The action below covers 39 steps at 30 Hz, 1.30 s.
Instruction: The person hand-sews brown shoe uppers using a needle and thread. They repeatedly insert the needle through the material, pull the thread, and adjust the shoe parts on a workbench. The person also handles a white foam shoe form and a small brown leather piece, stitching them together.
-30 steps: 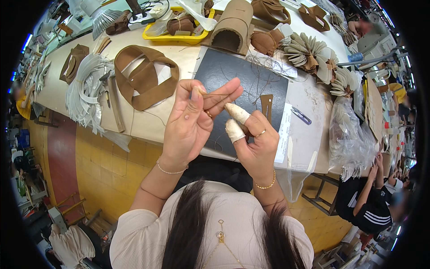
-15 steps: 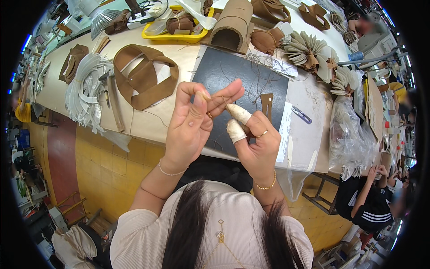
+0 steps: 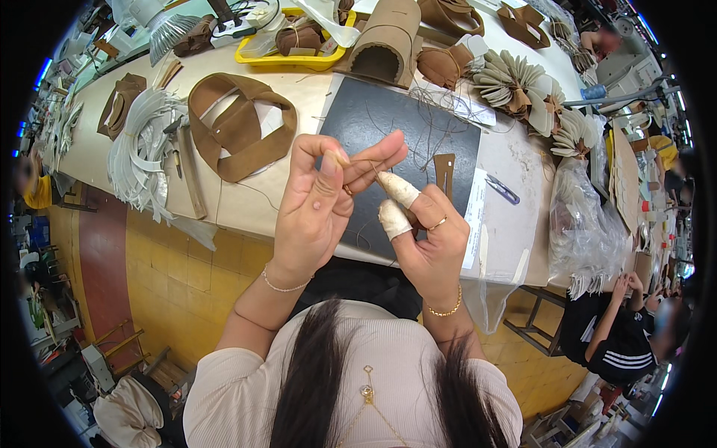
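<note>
Over a dark cutting mat both hands are raised close together. My left hand pinches a brown thread between thumb and index finger, its other fingers stretched to the right. That thread runs across to my right hand, whose thumb and index finger wear whitish wrappings. The wrapped fingertips close on the thread; whether a needle is there too is too small to tell. Beyond the right hand, a small slotted brown leather piece lies on the mat, and loose tangled threads spread over its far part.
Thread snips lie right of the mat. To the left are a coiled brown leather strip, a hammer and white curved strips. Behind stand a yellow tray and rolled brown leather. A plastic bag sits at right.
Both hands keep nearly the same pose, with the thread held between them. Only a slight shift of the view shows.
</note>
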Tool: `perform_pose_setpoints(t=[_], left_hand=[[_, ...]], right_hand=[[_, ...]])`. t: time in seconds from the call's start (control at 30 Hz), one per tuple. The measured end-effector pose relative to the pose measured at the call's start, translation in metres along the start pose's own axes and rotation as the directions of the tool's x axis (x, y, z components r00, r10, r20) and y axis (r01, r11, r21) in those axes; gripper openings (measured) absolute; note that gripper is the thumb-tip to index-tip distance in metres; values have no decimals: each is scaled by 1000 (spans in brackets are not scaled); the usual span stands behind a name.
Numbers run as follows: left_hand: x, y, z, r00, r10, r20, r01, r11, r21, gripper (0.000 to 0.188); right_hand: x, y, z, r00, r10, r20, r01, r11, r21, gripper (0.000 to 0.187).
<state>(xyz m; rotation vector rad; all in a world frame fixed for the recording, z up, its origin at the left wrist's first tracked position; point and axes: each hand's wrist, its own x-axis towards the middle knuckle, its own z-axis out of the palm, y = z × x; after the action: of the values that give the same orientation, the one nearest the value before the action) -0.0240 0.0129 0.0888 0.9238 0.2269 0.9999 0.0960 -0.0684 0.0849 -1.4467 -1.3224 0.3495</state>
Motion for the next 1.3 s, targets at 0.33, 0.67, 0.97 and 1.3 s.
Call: perform_pose_setpoints(t=[0.33,0.67,0.97,1.3], left_hand=[[0,-1,0,998,26,58,-32,994,105,13],[-12,-10,4,995,-42,94,-9,873,488,17],[-16,-14,-4,998,64,18,-57,692,719,17],[-23,-27,-30,984,-175,-28,174,984,-35,16]], right_hand=[[1,-2,-3,1000,8,-11,-8,1000,5,30],[9,9,-3,973,-41,-229,0,984,-178,41],[15,34,-15,987,157,-19,-79,596,799,17],[35,49,-133,930,58,-362,248,626,739,14]])
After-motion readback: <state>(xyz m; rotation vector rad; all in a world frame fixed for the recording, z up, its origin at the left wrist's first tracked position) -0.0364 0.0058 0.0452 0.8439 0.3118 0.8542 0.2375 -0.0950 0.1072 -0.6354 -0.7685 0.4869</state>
